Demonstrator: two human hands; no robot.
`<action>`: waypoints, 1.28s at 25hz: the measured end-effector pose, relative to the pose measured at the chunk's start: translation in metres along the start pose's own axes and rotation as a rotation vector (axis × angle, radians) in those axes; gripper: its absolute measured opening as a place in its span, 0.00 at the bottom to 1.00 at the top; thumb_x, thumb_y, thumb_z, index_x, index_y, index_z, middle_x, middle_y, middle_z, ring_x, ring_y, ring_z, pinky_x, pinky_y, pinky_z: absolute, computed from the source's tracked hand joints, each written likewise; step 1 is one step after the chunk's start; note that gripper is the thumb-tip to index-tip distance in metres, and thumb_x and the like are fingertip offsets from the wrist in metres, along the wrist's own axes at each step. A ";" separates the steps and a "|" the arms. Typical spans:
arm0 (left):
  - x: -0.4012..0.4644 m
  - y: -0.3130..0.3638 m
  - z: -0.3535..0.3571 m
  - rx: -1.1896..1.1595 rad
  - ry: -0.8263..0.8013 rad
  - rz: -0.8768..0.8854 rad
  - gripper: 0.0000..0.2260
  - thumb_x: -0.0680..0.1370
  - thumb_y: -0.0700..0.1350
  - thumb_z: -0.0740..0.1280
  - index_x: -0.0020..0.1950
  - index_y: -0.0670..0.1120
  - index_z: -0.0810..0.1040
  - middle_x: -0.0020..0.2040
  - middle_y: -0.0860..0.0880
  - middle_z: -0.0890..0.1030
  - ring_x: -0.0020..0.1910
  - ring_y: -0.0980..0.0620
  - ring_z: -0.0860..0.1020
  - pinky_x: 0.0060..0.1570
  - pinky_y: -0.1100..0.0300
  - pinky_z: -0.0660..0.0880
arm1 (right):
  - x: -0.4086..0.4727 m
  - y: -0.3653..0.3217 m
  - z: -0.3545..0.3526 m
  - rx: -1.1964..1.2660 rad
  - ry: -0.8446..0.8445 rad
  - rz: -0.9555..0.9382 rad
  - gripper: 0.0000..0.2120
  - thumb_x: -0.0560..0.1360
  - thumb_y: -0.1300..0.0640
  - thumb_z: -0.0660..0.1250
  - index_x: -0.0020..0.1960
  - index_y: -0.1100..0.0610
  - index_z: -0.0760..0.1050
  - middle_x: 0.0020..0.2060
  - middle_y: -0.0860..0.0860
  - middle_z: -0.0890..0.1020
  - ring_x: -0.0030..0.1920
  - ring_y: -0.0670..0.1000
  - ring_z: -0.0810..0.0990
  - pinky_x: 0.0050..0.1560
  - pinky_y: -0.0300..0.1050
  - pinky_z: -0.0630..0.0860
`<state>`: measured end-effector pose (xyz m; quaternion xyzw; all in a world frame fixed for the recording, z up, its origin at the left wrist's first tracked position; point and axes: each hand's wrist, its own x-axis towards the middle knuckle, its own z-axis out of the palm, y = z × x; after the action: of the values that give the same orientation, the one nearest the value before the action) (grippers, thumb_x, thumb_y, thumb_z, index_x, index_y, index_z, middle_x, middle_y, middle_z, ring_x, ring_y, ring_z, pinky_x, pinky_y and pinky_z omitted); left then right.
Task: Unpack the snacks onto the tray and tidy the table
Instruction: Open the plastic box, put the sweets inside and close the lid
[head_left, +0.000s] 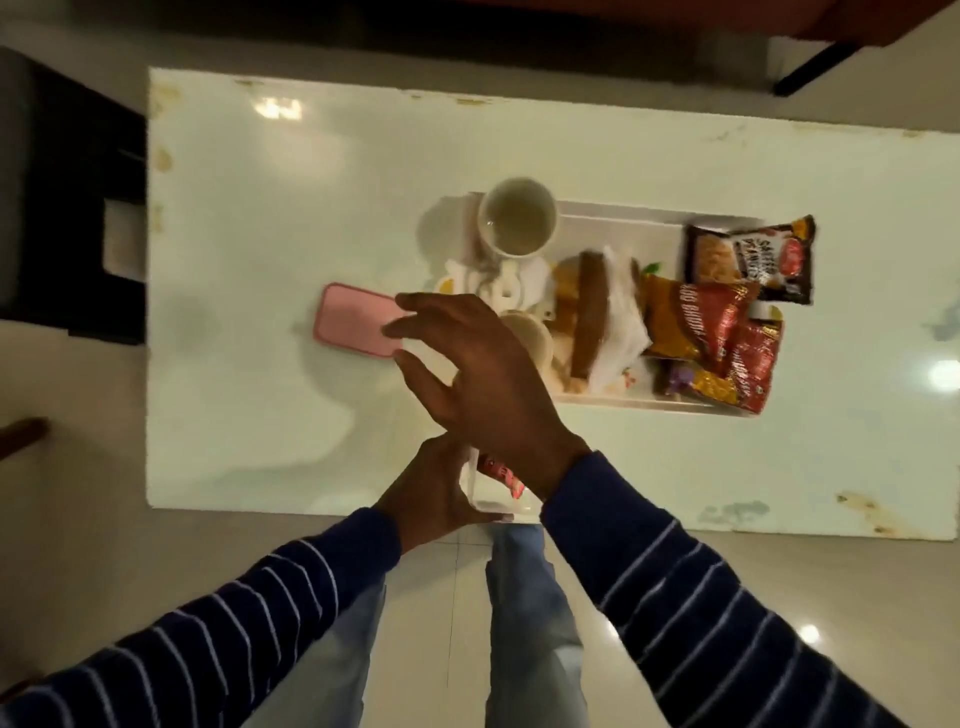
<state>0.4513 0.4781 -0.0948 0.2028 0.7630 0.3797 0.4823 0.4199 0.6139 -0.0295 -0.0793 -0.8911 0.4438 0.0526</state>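
A white tray (623, 218) sits on the white table, right of centre. It holds several snack packets: a dark one (753, 260) at the far right corner and red and yellow ones (711, 338) below it, beside crumpled white paper (618, 317) and a brown bar. A white mug (517, 215) stands at the tray's left end, with a smaller cup (535, 340) nearer me. My right hand (483, 374) hovers with fingers spread over a pink phone (350, 317). At the near table edge my left hand (431, 488) grips a thin white bag or wrapper (493, 493) with red print.
The table (260, 234) has worn, stained edges. A dark chair (62, 208) stands to its left, and a dark furniture leg (810, 67) at the far right. My legs stand against the table's near edge on a glossy tiled floor.
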 end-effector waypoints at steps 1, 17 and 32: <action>-0.005 -0.004 -0.005 0.040 -0.009 0.010 0.29 0.67 0.61 0.76 0.60 0.47 0.74 0.53 0.48 0.81 0.52 0.58 0.79 0.55 0.64 0.75 | 0.010 -0.002 0.014 -0.015 -0.026 0.013 0.12 0.75 0.59 0.71 0.58 0.56 0.82 0.62 0.52 0.81 0.61 0.53 0.78 0.61 0.42 0.72; -0.049 -0.076 -0.095 -0.137 -0.038 0.081 0.38 0.68 0.51 0.80 0.73 0.49 0.66 0.66 0.50 0.77 0.63 0.53 0.78 0.62 0.54 0.77 | 0.077 0.038 0.148 -0.664 -0.381 0.170 0.34 0.71 0.49 0.74 0.73 0.50 0.65 0.72 0.54 0.68 0.66 0.59 0.72 0.62 0.55 0.74; -0.061 -0.066 -0.106 -0.182 0.092 0.164 0.40 0.61 0.51 0.84 0.67 0.53 0.68 0.64 0.60 0.75 0.63 0.59 0.77 0.56 0.62 0.79 | 0.042 -0.047 0.039 0.340 0.016 0.215 0.28 0.64 0.57 0.73 0.61 0.50 0.66 0.58 0.55 0.72 0.57 0.55 0.77 0.55 0.56 0.79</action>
<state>0.3887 0.3546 -0.0841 0.2023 0.7274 0.4944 0.4307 0.3674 0.5632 -0.0146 -0.1674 -0.7891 0.5904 0.0245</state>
